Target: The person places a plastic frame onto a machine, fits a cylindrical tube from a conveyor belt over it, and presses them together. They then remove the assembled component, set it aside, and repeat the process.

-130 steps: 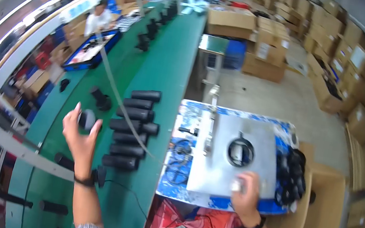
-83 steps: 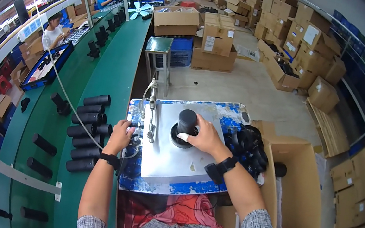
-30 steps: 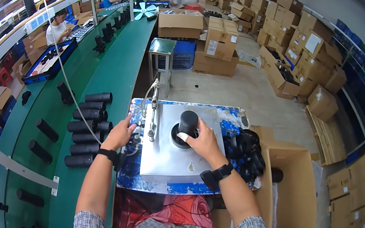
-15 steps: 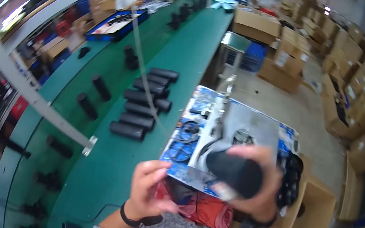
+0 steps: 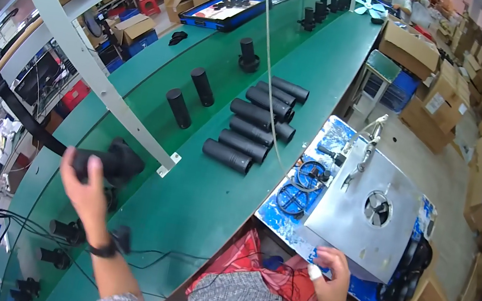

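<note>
The left forearm (image 5: 115, 273) reaches up and leftward over the long green surface (image 5: 196, 220), its bare hand (image 5: 85, 186) near the left edge with thumb and fingers curled in a grip. The bent right arm's hand (image 5: 330, 282) hovers by the near edge of the blue-and-white surface (image 5: 289, 235), fingers loosely curved, thumb apart.

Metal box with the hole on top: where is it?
In the head view, the metal box sits right of centre on the blue-and-white table, beyond the right hand and beside two black spoked rings.

A pale blue fan (image 5: 369, 6) stands near an open cardboard box (image 5: 406, 53); farther left, perhaps a red stool (image 5: 148, 4).
</note>
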Demonstrator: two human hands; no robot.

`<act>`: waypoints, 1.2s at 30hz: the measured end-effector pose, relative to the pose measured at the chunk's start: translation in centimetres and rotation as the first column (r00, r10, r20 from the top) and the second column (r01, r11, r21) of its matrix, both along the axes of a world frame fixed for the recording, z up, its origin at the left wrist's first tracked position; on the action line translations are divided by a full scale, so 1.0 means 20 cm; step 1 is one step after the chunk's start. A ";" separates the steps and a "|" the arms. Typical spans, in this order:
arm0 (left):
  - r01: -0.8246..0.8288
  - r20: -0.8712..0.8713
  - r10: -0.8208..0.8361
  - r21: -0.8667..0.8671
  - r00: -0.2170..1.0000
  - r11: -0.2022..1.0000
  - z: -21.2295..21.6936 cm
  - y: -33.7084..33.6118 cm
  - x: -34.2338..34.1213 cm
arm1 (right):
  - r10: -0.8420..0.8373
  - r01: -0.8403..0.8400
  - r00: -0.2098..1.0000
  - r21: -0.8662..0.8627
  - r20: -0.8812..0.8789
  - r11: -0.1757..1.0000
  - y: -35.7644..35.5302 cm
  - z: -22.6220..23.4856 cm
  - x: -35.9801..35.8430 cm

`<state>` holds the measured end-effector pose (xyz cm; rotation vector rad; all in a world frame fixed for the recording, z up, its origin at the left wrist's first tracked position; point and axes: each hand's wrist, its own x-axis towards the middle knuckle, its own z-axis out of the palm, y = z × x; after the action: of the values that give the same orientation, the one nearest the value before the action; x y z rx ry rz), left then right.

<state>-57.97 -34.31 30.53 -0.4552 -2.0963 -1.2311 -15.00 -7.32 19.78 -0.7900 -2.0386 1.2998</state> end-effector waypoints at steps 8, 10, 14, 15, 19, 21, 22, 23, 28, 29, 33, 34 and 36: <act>0.203 -0.002 -0.213 -0.292 0.977 0.935 -0.29 0.11 -1.39 | -0.145 0.142 0.989 -0.148 -0.011 0.979 -0.11 -0.06 0.18; 0.288 -0.053 -0.337 -0.403 0.940 0.869 -0.46 0.23 -1.55 | -0.192 0.189 0.981 -0.163 -0.005 0.968 -0.13 -0.02 0.19; 0.447 0.335 -0.317 -0.454 0.887 0.771 -0.68 0.41 -1.60 | -0.321 0.327 0.944 -0.099 0.074 0.940 -0.18 0.02 0.25; 0.450 0.372 -0.280 -0.527 0.885 0.721 -0.70 0.43 -1.58 | -0.354 0.362 0.932 -0.111 0.082 0.926 -0.20 0.01 0.27; 0.402 0.306 -0.266 -0.601 0.914 0.691 -0.66 0.37 -1.54 | -0.378 0.389 0.919 -0.111 0.111 0.914 -0.23 -0.03 0.30; 0.194 -0.232 -0.301 -0.392 0.925 0.899 -0.54 0.14 -1.61 | -0.339 0.349 0.936 -0.135 0.093 0.927 -0.21 -0.02 0.29; 0.168 -0.030 -0.182 -0.265 0.983 0.949 -0.50 0.20 -1.49 | -0.402 0.416 0.907 -0.117 0.127 0.902 -0.23 -0.02 0.30; 0.096 0.180 -0.067 -0.158 0.981 0.983 -0.35 0.24 -1.26 | -0.453 0.470 0.879 -0.105 0.151 0.877 -0.23 -0.02 0.31; 0.374 -0.594 -0.305 -0.009 0.744 0.927 -0.37 0.40 -0.64 | -0.420 0.438 0.894 -0.104 0.154 0.893 -0.20 -0.09 0.30; 0.442 -0.313 -0.454 -0.115 0.834 0.890 -0.33 0.68 -0.47 | -0.405 0.430 0.896 -0.130 0.184 0.893 -0.19 -0.07 0.29; 0.070 -0.165 -0.199 -0.575 0.966 0.815 -0.43 1.18 -0.90 | -0.265 0.278 0.944 -0.041 0.198 0.960 -0.13 0.05 0.17; -0.067 -0.225 -0.085 -0.594 0.971 0.801 -0.50 1.24 -1.02 | -0.220 0.219 0.950 0.026 0.224 0.975 -0.12 0.07 0.15; 0.014 -0.047 -0.061 -0.659 0.997 0.752 -0.64 1.34 -1.19 | -0.260 0.264 0.939 0.014 0.224 0.965 -0.14 0.07 0.17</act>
<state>-81.83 -7.54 17.69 -0.8371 -2.4348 -0.4305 -11.64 -10.07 21.25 -1.2192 -2.0084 1.1194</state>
